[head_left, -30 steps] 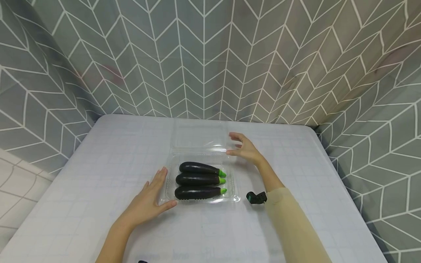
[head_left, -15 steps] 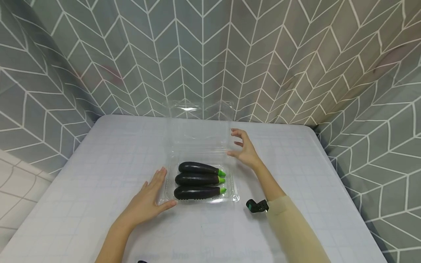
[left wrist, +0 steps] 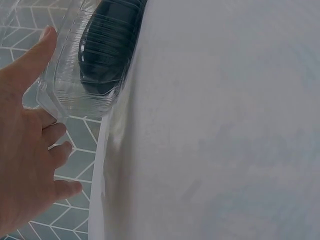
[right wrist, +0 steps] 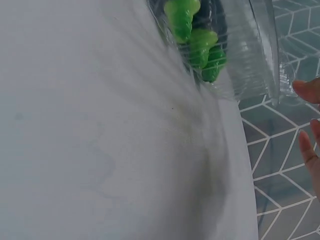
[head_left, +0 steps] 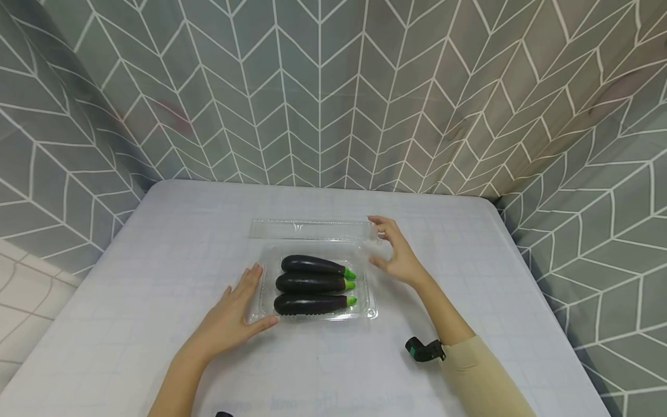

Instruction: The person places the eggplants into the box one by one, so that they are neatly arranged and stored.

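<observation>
In the head view, three dark purple eggplants with green stem ends lie side by side in a clear plastic clamshell container. Its hinged lid stands raised at the far side and appears as a narrow band. My left hand rests spread at the container's left side, thumb near the front corner. My right hand is at the lid's right end, its fingertips touching that edge and its thumb apart from them. In the right wrist view, a fingertip meets the clear plastic edge near the green stems.
A white-covered table carries everything. Behind and beside it hangs a grey curtain with a white chevron pattern. A small black device sits at the right wrist.
The lid first stood up taller against the curtain, then swung toward me into a narrow band. My right hand moved with it, slightly right and nearer. The left hand stayed in place.
</observation>
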Demonstrator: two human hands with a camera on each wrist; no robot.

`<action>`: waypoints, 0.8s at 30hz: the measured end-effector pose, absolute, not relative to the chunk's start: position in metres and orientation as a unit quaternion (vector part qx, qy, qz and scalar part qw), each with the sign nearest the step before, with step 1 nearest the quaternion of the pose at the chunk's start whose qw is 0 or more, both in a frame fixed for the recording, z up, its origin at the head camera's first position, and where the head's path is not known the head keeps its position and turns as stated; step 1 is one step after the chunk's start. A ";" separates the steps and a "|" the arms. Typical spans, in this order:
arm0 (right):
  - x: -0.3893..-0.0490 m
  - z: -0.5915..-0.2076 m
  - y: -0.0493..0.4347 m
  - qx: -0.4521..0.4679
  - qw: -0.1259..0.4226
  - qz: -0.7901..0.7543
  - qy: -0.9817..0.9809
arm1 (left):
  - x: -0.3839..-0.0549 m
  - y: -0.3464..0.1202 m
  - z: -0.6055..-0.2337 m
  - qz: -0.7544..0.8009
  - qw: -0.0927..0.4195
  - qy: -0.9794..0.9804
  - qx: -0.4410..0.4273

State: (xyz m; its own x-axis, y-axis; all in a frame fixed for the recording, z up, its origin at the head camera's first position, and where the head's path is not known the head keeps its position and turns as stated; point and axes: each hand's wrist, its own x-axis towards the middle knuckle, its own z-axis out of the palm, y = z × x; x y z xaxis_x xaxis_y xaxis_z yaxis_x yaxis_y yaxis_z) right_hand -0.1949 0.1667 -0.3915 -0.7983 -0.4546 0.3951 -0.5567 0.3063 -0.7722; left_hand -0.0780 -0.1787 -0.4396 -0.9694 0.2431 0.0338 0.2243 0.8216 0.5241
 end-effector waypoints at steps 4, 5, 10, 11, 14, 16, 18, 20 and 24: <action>-0.179 -0.388 0.171 0.324 0.054 0.491 -0.806 | -0.079 -0.180 -0.440 0.272 0.022 0.954 0.123; -0.174 -0.387 0.173 0.325 0.053 0.492 -0.806 | -0.079 -0.180 -0.441 0.272 0.023 0.954 0.123; -0.158 -0.394 0.183 0.332 0.023 0.491 -0.805 | -0.079 -0.181 -0.442 0.273 0.030 0.954 0.118; -0.157 -0.398 0.186 0.334 0.017 0.490 -0.805 | -0.079 -0.181 -0.441 0.275 0.031 0.954 0.116; -0.152 -0.412 0.195 0.341 0.005 0.488 -0.803 | -0.079 -0.181 -0.442 0.278 0.036 0.953 0.111; -0.146 -0.416 0.198 0.339 0.002 0.487 -0.805 | -0.078 -0.181 -0.443 0.279 0.034 0.953 0.111; -0.139 -0.417 0.198 0.336 0.000 0.485 -0.808 | -0.078 -0.181 -0.444 0.280 0.032 0.953 0.111; -0.132 -0.416 0.197 0.331 0.000 0.481 -0.812 | -0.077 -0.182 -0.444 0.282 0.028 0.952 0.114; -0.120 -0.415 0.193 0.317 0.001 0.474 -0.822 | -0.072 -0.186 -0.443 0.296 0.016 0.948 0.118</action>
